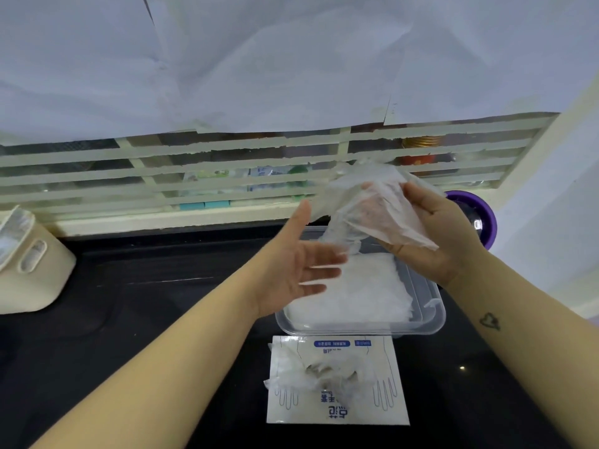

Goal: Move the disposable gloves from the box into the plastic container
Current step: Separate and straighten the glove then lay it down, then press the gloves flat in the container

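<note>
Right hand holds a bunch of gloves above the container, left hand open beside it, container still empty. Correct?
Not quite: the head view shows the plastic container already holds a pile of gloves. The right hand does hold gloves above it, left hand open.

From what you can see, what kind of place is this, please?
Probably a home kitchen. The person works on a dark glossy countertop; behind it, a slatted rack holds jars and packets, and a cream appliance stands at the left. White sheets cover the wall above.
</note>
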`<state>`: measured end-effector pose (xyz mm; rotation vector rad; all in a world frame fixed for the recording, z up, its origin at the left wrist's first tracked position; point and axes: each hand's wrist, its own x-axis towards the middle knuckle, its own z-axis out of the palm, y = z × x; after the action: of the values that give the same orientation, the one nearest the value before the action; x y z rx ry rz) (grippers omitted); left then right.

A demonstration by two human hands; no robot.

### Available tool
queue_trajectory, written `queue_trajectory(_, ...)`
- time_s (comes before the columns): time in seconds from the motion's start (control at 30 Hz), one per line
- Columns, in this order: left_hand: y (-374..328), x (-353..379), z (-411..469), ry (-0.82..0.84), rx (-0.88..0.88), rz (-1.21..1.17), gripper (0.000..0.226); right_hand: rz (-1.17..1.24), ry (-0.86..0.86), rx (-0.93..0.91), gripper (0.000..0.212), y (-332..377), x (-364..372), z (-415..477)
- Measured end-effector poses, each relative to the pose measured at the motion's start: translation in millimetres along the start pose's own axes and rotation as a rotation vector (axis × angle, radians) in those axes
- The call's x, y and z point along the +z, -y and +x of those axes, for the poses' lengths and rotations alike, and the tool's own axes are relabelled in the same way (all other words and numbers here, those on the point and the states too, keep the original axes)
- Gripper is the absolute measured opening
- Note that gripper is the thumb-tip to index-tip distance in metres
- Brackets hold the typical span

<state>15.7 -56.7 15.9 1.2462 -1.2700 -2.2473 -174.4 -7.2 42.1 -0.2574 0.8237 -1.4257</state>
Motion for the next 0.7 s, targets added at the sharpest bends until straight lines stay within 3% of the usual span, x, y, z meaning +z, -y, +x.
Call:
queue_trajectory(0.13,-3.6,6.8,4.6,0.166,-0.088,-0.076,0.087,-0.059,0.027,-0.004,0.035,-1.7,5.0,-6.8)
queue_trajectory(0.37,-5.8,18.8,11.2,0.001,0.271,-0.454,0.015,-0.164,0.005,0.012,0.032,2.9,-7.2,-13.5)
queue_trajectory(0.43,-1.5,15.6,12.0,-0.07,0.321,-0.338,0.013,-0.232,-0.042,0.012,0.028,2.4,-14.9,-10.3)
queue_trajectory(0.57,19.4,10.0,11.8,-0.257,0.373,0.297,0.019,-0.533,-0.154,0.048,0.027,-6.7,-33.4,3.9)
queue_trajectory(0.7,31.3,-6.7,1.7,-0.214,0.094,0.655,0.015,-1.259,-0.186,0.022,0.025,-11.4,-51.8,16.2)
